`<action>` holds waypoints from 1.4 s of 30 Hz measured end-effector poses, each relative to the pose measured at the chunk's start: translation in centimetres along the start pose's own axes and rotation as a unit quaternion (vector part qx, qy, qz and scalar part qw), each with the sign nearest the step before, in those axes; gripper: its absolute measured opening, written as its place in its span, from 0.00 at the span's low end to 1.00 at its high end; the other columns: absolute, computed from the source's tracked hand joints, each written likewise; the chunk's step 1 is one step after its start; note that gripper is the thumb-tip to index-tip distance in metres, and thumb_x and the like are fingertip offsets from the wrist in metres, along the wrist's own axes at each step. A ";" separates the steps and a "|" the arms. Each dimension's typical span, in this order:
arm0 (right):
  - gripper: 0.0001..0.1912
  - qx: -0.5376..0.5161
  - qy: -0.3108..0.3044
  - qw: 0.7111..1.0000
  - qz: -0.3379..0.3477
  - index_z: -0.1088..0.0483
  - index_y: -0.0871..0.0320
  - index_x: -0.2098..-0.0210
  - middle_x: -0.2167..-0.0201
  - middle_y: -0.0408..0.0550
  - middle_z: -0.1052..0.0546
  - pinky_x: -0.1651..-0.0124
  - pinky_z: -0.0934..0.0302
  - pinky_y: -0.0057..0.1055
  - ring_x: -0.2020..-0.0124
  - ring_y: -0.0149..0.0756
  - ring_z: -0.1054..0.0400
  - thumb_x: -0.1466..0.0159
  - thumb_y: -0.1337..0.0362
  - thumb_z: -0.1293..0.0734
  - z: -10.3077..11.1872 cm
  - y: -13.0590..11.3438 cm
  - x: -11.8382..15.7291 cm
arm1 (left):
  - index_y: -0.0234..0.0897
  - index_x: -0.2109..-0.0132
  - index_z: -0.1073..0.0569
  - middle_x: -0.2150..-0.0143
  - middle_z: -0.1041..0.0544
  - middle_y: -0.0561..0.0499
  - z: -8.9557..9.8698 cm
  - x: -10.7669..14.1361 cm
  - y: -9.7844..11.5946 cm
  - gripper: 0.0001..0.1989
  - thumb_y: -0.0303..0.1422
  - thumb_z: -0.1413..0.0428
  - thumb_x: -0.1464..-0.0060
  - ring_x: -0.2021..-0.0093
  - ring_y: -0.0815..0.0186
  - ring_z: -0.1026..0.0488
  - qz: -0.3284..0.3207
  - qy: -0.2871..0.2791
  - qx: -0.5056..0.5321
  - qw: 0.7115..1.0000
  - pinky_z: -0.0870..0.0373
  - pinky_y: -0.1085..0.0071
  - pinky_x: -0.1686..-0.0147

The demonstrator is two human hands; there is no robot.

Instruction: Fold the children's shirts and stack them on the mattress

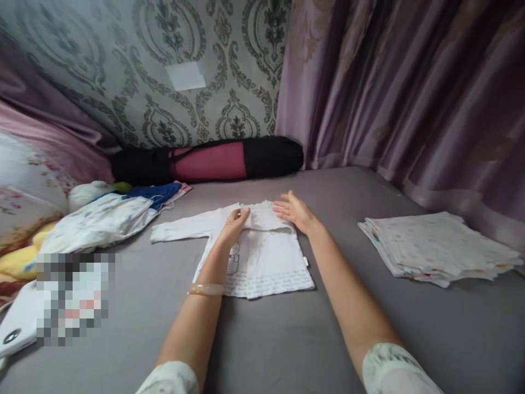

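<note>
A small white shirt (274, 262) with a faint print lies flat on the grey sheet. One sleeve (180, 228) stretches out to the left; the other lies folded across the chest. My left hand (235, 221) is at the collar, its fingers bent and partly hidden, so what they grip is unclear. My right hand (296, 212) is over the right shoulder edge of the shirt, fingers spread, holding nothing.
A stack of folded white cloths (435, 246) lies at the right. Clothes (102, 219) are heaped at the left, with a white device (24, 317) below them. A black and red long bag (209, 161) rests along the wall.
</note>
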State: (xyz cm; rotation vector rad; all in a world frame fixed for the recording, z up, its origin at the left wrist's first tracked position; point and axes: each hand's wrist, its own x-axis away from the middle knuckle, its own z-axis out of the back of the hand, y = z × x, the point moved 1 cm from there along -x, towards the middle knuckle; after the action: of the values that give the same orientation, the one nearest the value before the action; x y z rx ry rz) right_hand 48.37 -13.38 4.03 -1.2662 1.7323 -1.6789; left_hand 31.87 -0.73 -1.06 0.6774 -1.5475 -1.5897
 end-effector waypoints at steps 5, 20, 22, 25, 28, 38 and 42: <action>0.16 -0.036 0.118 0.991 0.054 0.30 0.60 0.56 0.55 0.57 0.21 0.62 0.31 0.29 0.63 0.33 0.24 0.28 0.60 0.47 4.6 -1.1 -0.2 | 0.36 0.33 0.42 0.72 0.30 0.56 -0.3 0.5 0.1 0.39 0.31 0.41 0.52 0.73 0.71 0.33 -0.057 -0.055 -0.002 0.997 0.37 0.76 0.71; 0.13 0.476 0.191 0.838 0.187 0.25 0.59 0.57 0.60 0.52 0.21 0.52 0.38 0.32 0.58 0.38 0.29 0.34 0.67 0.40 2.9 3.3 -2.4 | 0.34 0.52 0.22 0.69 0.25 0.51 1.0 -1.4 -0.9 0.23 0.38 0.44 0.55 0.71 0.68 0.34 -0.130 0.018 -0.061 0.990 0.37 0.73 0.69; 0.15 0.556 0.171 0.787 0.205 0.25 0.59 0.55 0.55 0.54 0.23 0.47 0.41 0.34 0.52 0.41 0.31 0.33 0.66 0.42 1.9 3.8 -1.9 | 0.34 0.52 0.22 0.70 0.25 0.52 1.3 -1.3 -0.9 0.23 0.38 0.45 0.55 0.71 0.68 0.33 -0.117 0.024 -0.070 0.990 0.36 0.72 0.68; 0.17 0.632 0.146 0.730 0.217 0.27 0.59 0.51 0.47 0.55 0.26 0.43 0.45 0.37 0.46 0.45 0.36 0.32 0.64 0.43 0.6 4.5 -1.3 | 0.32 0.53 0.22 0.71 0.26 0.52 1.5 -1.2 -1.0 0.22 0.37 0.45 0.54 0.72 0.67 0.33 -0.109 0.038 -0.076 0.990 0.36 0.72 0.67; 0.20 0.670 0.124 0.701 0.208 0.33 0.59 0.42 0.37 0.54 0.35 0.39 0.50 0.43 0.38 0.47 0.44 0.31 0.64 0.44 0.2 5.3 -1.0 | 0.31 0.53 0.22 0.71 0.26 0.52 1.7 -1.2 -1.1 0.21 0.35 0.46 0.54 0.72 0.67 0.32 -0.110 0.046 -0.084 0.989 0.35 0.72 0.68; 0.27 0.683 0.075 0.713 0.144 0.47 0.59 0.32 0.29 0.51 0.51 0.32 0.66 0.57 0.28 0.46 0.64 0.29 0.60 0.51 0.7 6.0 -1.3 | 0.34 0.54 0.21 0.61 0.21 0.47 2.3 -1.6 -1.7 0.20 0.29 0.49 0.52 0.58 0.59 0.26 -0.129 0.062 -0.195 0.970 0.32 0.64 0.51; 0.28 0.681 0.062 0.717 0.133 0.49 0.58 0.31 0.28 0.49 0.53 0.32 0.68 0.59 0.28 0.46 0.66 0.29 0.59 0.53 1.0 6.0 -1.3 | 0.35 0.53 0.21 0.54 0.22 0.44 2.3 -1.7 -1.9 0.20 0.27 0.50 0.52 0.52 0.57 0.27 -0.149 0.064 -0.266 0.950 0.34 0.62 0.47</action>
State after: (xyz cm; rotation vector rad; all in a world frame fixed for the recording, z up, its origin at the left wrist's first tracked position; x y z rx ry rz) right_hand 47.97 -13.73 -2.16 -0.1571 0.2644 -2.0715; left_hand 30.56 1.87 -2.95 0.7088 -0.8834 -2.0323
